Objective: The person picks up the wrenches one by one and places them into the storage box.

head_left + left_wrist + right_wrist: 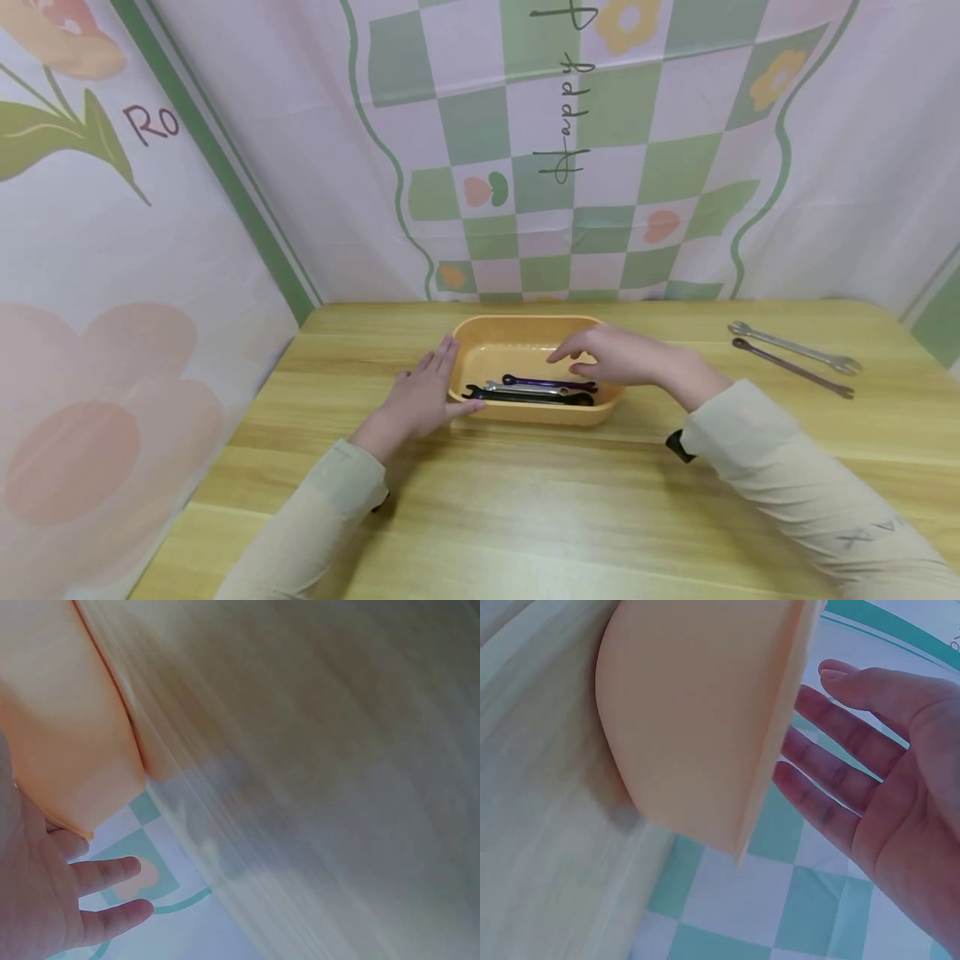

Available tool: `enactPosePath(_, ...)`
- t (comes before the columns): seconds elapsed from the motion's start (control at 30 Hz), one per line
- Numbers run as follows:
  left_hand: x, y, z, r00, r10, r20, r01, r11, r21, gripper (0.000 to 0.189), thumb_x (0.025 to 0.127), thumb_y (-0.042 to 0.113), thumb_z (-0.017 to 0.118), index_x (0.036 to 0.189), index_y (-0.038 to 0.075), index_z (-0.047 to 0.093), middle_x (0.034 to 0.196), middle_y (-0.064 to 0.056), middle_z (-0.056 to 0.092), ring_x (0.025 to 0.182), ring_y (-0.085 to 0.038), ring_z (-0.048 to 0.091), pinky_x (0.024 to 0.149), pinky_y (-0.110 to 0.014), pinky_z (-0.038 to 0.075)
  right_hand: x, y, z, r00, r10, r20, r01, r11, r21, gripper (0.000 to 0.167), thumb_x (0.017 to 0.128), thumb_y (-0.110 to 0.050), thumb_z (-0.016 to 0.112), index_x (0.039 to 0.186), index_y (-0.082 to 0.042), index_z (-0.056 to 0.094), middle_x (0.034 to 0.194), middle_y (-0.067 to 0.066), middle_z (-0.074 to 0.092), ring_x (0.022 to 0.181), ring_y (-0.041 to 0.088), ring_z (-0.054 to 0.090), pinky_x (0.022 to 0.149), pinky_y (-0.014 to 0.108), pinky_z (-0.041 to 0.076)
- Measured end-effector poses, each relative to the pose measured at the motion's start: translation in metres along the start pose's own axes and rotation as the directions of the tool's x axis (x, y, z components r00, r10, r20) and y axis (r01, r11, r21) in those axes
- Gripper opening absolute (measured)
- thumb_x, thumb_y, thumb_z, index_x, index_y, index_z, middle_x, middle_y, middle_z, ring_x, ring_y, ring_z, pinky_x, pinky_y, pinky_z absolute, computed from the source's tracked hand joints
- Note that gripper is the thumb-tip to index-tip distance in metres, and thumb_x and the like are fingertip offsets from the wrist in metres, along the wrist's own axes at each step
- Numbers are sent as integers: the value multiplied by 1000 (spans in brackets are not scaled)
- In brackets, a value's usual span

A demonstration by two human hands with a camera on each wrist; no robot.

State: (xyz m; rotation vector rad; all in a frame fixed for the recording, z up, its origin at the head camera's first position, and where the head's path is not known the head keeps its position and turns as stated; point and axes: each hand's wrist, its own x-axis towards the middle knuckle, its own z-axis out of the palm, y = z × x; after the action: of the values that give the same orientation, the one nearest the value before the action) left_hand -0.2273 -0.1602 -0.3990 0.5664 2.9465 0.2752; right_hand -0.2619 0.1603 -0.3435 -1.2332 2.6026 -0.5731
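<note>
The place is looking like a homely curtained nook around a wood-grain worktop [570,508]. The back curtain [540,187], hanging just beyond, is showing green-and-white checks, hearts, flowers and a sideways "Happy". The side curtain [187,258] is bearing large pink flowers and the letters "Ro". Wrenches [792,346] are lying on the worktop, adding a workshop note. Whether this is belonging to a home or a studio, the views are not telling.

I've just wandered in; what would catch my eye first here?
Probably the orange tray near the table's far edge, with wrenches lying along its near side. The left hand touches its left end while the right hand hangs over its right part. Next, perhaps, the green-checked backdrop behind, with the word "Happy" running sideways up it.
</note>
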Motion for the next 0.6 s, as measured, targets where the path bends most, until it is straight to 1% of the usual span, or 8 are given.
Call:
enactPosePath(0.13, 0, 0, 1, 1000, -5, 1, 5, 1000, -4, 112, 92, 79, 45, 165, 8, -2, 172, -8, -4, 153, -39, 19, 113, -71, 25, -6, 2, -3, 1000, 6, -18, -7, 1000, -22, 30, 101, -4, 62, 129, -4, 71, 129, 11, 69, 119, 34, 63, 96, 52, 54)
enactPosePath(0.3, -1, -1, 1, 1000, -5, 1, 5, 1000, -9, 112, 92, 79, 45, 165, 8, -2, 171, -7, -5, 153, -39, 19, 113, -72, 25, -14, 4, -5, 999, 9, -44, -11, 999, -41, 29, 100, -4, 63, 128, -5, 71, 127, 10, 70, 117, 34, 64, 95, 52, 54)
enactPosePath(0.6, -1, -1, 2, 1000, -5, 2, 5, 1000, -1, 112, 92, 79, 44, 165, 8, -3, 171, -7, -5, 153, -38, 18, 113, -71, 25, -28, 7, -9, 989, -17, -145, 11, 999, -45, 31, 97, 2, 64, 126, -6, 72, 125, 12, 71, 111, 33, 68, 89, 52, 57)
